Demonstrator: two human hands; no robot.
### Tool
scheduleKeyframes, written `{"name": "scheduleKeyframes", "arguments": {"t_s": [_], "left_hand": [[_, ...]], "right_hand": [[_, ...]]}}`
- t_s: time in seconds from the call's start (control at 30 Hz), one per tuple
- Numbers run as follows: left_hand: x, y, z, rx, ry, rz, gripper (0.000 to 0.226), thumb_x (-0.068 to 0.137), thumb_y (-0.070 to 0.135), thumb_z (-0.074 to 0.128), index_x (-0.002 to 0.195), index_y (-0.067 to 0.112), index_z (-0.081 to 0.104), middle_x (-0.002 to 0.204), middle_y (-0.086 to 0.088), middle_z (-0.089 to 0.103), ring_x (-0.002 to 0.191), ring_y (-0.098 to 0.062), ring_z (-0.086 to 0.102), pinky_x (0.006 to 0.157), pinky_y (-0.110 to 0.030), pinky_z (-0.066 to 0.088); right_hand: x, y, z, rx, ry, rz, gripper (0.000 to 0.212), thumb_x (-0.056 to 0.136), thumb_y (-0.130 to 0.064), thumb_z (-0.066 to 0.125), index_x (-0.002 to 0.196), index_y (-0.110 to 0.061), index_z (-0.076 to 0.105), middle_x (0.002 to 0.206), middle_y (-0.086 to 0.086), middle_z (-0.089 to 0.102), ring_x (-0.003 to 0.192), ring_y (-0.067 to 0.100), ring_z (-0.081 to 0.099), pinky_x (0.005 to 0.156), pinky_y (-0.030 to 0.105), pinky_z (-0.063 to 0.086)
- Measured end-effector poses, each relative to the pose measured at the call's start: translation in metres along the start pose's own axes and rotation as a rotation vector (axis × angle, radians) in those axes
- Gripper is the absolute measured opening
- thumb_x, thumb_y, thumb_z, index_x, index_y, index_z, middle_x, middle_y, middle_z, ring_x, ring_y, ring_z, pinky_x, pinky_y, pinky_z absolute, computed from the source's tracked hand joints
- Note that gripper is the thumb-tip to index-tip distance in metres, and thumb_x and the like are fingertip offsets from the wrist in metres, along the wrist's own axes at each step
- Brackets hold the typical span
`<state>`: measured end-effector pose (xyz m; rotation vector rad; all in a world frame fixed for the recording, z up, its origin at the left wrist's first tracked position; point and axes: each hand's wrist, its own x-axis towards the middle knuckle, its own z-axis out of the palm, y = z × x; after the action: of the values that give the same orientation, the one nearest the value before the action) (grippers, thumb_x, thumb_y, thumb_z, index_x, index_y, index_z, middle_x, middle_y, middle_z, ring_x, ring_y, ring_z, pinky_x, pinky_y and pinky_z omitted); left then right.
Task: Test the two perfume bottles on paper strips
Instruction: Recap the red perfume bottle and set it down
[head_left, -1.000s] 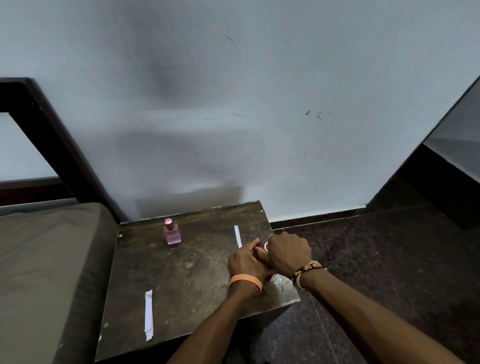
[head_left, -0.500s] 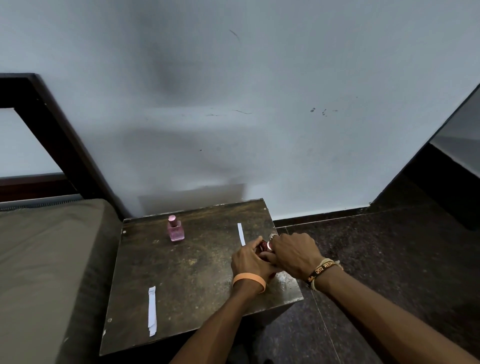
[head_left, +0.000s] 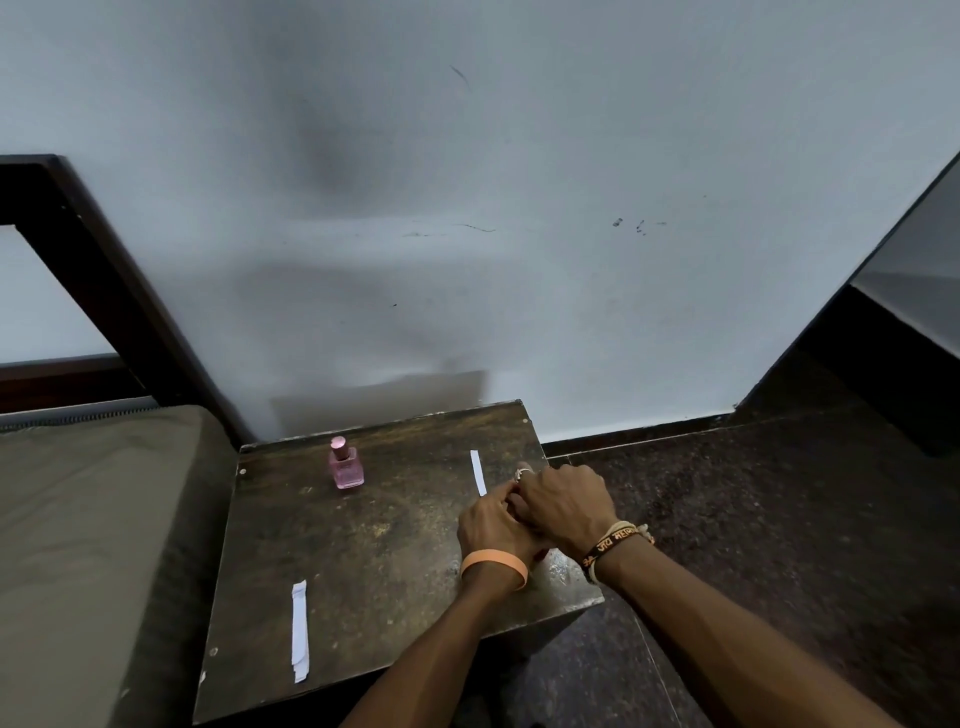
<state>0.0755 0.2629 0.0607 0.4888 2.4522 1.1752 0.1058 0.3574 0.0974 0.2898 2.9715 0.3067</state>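
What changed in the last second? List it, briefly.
Hardly anything. The left hand and right hand stay clasped together at the table's right edge. The reddish item glimpsed between them earlier is now covered. The pink perfume bottle, the far paper strip and the near paper strip lie where they were.

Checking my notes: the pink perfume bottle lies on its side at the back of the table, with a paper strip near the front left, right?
No. The head view shows the pink perfume bottle standing upright at the back of the table, with a paper strip near the front left.
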Motion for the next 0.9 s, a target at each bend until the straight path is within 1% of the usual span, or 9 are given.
{"name": "scheduleKeyframes", "arguments": {"t_s": [0.13, 0.23, 0.33, 0.43, 0.53, 0.6, 0.73, 0.8, 0.9], "left_hand": [[0.001, -0.005, 0.002, 0.002, 0.007, 0.002, 0.050, 0.058, 0.037, 0.084, 0.104, 0.029, 0.068, 0.090, 0.003, 0.075, 0.083, -0.014, 0.067, 0.084, -0.027, 0.055], [0.002, -0.006, 0.002, 0.002, -0.008, 0.000, 0.061, 0.054, 0.042, 0.086, 0.110, 0.030, 0.067, 0.095, 0.004, 0.074, 0.089, -0.013, 0.067, 0.086, -0.025, 0.054], [0.003, -0.002, 0.003, -0.054, -0.001, -0.024, 0.060, 0.055, 0.036, 0.086, 0.111, 0.027, 0.067, 0.099, 0.001, 0.074, 0.093, -0.016, 0.067, 0.086, -0.026, 0.054], [0.004, -0.004, 0.004, -0.066, 0.025, -0.044, 0.058, 0.059, 0.032, 0.084, 0.114, 0.026, 0.066, 0.102, 0.002, 0.073, 0.095, -0.016, 0.068, 0.088, -0.031, 0.055], [0.002, -0.005, 0.003, -0.040, 0.003, -0.054, 0.072, 0.053, 0.035, 0.088, 0.120, 0.025, 0.063, 0.109, 0.002, 0.072, 0.102, -0.015, 0.065, 0.092, -0.028, 0.053], [0.003, -0.004, 0.004, -0.051, -0.012, -0.056, 0.079, 0.049, 0.037, 0.089, 0.123, 0.025, 0.062, 0.111, 0.002, 0.071, 0.105, -0.017, 0.065, 0.094, -0.029, 0.052], [0.002, -0.001, 0.003, -0.051, 0.008, -0.049, 0.072, 0.055, 0.036, 0.085, 0.123, 0.025, 0.063, 0.112, 0.000, 0.071, 0.106, -0.018, 0.065, 0.095, -0.031, 0.051], [0.001, -0.003, 0.003, -0.041, 0.005, -0.049, 0.073, 0.056, 0.035, 0.085, 0.124, 0.025, 0.062, 0.114, 0.000, 0.070, 0.107, -0.019, 0.064, 0.096, -0.033, 0.051], [0.001, -0.004, 0.003, -0.045, 0.005, -0.045, 0.073, 0.053, 0.035, 0.087, 0.121, 0.024, 0.064, 0.110, 0.000, 0.072, 0.104, -0.017, 0.065, 0.093, -0.029, 0.052]], "right_hand": [[-0.001, 0.001, -0.003, 0.002, 0.034, -0.015, 0.042, 0.104, -0.046, 0.026, 0.112, -0.015, 0.052, 0.101, 0.006, 0.069, 0.089, 0.028, 0.067, 0.059, 0.034, 0.035], [-0.005, 0.005, -0.003, -0.050, 0.017, -0.064, 0.049, 0.102, -0.053, 0.024, 0.110, -0.014, 0.053, 0.098, 0.006, 0.069, 0.085, 0.028, 0.067, 0.054, 0.031, 0.031], [-0.006, 0.006, 0.003, -0.028, 0.022, 0.063, 0.052, 0.102, -0.054, 0.024, 0.109, -0.015, 0.057, 0.101, 0.005, 0.069, 0.089, 0.027, 0.068, 0.060, 0.032, 0.036], [-0.005, 0.002, 0.004, 0.089, -0.008, 0.180, 0.053, 0.099, -0.059, 0.031, 0.111, -0.015, 0.058, 0.106, 0.006, 0.067, 0.093, 0.028, 0.067, 0.064, 0.032, 0.036], [-0.010, 0.006, 0.000, 0.073, -0.012, 0.095, 0.056, 0.096, -0.062, 0.034, 0.114, -0.014, 0.055, 0.113, 0.009, 0.065, 0.099, 0.031, 0.066, 0.067, 0.034, 0.037], [-0.011, 0.010, 0.000, 0.026, -0.007, 0.075, 0.057, 0.097, -0.062, 0.031, 0.112, -0.013, 0.057, 0.108, 0.008, 0.067, 0.095, 0.031, 0.067, 0.064, 0.033, 0.036], [-0.007, 0.003, 0.003, 0.156, -0.036, 0.286, 0.055, 0.095, -0.063, 0.037, 0.100, -0.015, 0.065, 0.097, 0.005, 0.070, 0.086, 0.026, 0.067, 0.061, 0.030, 0.036], [-0.007, 0.002, 0.003, 0.178, -0.038, 0.249, 0.056, 0.093, -0.065, 0.039, 0.103, -0.015, 0.063, 0.101, 0.006, 0.069, 0.090, 0.027, 0.067, 0.062, 0.032, 0.038], [-0.011, 0.010, -0.001, 0.113, -0.025, 0.083, 0.054, 0.097, -0.060, 0.034, 0.113, -0.014, 0.056, 0.110, 0.009, 0.065, 0.096, 0.031, 0.066, 0.067, 0.037, 0.043]]}}
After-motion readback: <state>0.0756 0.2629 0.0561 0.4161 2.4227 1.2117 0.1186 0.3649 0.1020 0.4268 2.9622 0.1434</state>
